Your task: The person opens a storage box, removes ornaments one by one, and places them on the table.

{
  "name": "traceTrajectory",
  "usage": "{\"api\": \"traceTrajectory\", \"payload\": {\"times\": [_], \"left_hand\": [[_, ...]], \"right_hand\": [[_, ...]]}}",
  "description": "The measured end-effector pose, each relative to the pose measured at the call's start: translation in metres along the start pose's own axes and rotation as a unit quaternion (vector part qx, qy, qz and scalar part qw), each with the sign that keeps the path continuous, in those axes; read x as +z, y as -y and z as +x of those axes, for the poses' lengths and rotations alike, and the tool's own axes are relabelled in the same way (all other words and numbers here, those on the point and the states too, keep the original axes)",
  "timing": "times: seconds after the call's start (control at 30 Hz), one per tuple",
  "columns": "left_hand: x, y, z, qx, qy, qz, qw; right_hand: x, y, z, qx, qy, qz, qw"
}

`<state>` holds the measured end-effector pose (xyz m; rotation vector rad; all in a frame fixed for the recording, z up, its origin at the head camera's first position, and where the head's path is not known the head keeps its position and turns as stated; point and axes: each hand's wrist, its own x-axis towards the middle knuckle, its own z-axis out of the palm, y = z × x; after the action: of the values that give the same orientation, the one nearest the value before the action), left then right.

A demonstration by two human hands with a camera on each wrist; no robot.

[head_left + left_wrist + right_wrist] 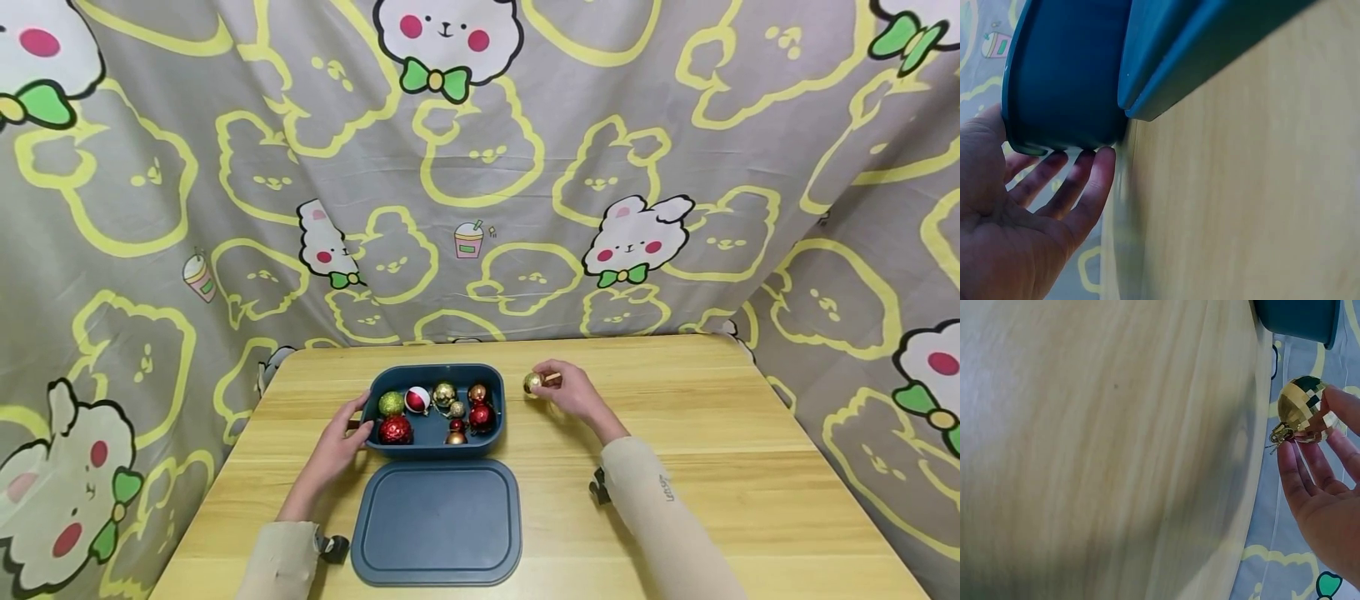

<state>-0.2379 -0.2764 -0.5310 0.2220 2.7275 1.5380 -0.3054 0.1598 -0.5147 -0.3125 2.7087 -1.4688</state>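
Observation:
A dark blue rectangular box (431,451) holds several Christmas baubles in red, gold, green and copper, among them a red-and-white one (417,399). At its left end my left hand (341,437) rests on the wall, the fingers fairly straight and their tips against the outside in the left wrist view. To the right of the box, my right hand (573,392) pinches a faceted gold bauble (1301,409) between thumb and fingers. The bauble's cap and string loop (1281,432) point away from the palm. Part of the bauble is hidden behind the fingers.
A flat blue lid (437,523) lies on the wooden table (720,467), just in front of the box. Behind the table's far edge hangs a grey curtain (510,183) with yellow cartoon outlines, which also closes in both sides.

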Motion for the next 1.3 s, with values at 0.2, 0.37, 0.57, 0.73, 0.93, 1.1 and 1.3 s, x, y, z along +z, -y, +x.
{"api": "traceTrajectory", "payload": {"times": [0.2, 0.37, 0.57, 0.73, 0.93, 1.1, 1.3], "left_hand": [[0.000, 0.001, 0.000, -0.002, 0.000, 0.007, 1.0000], [0.000, 0.000, -0.001, 0.008, -0.006, 0.003, 0.9999], [0.000, -0.001, -0.003, 0.009, -0.005, 0.007, 0.9999], [0.000, -0.001, -0.003, 0.008, -0.004, 0.010, 0.9999], [0.000, -0.002, -0.002, 0.011, 0.000, 0.012, 0.9999], [0.000, -0.002, -0.002, 0.004, -0.001, 0.013, 0.9999], [0.000, -0.003, -0.002, -0.006, 0.002, 0.010, 0.9999]], "right_hand": [[0.004, -0.002, 0.000, 0.006, 0.006, -0.001, 1.000], [0.007, -0.004, 0.000, 0.009, 0.009, -0.004, 1.000], [0.010, -0.005, 0.001, 0.018, 0.013, -0.001, 1.000], [0.010, -0.007, 0.002, 0.014, 0.015, -0.011, 1.000], [0.011, -0.008, 0.004, 0.009, 0.016, -0.025, 1.000], [0.011, -0.008, 0.005, -0.001, 0.017, -0.026, 1.000], [0.011, -0.008, 0.005, -0.009, 0.018, -0.031, 0.999]]}}
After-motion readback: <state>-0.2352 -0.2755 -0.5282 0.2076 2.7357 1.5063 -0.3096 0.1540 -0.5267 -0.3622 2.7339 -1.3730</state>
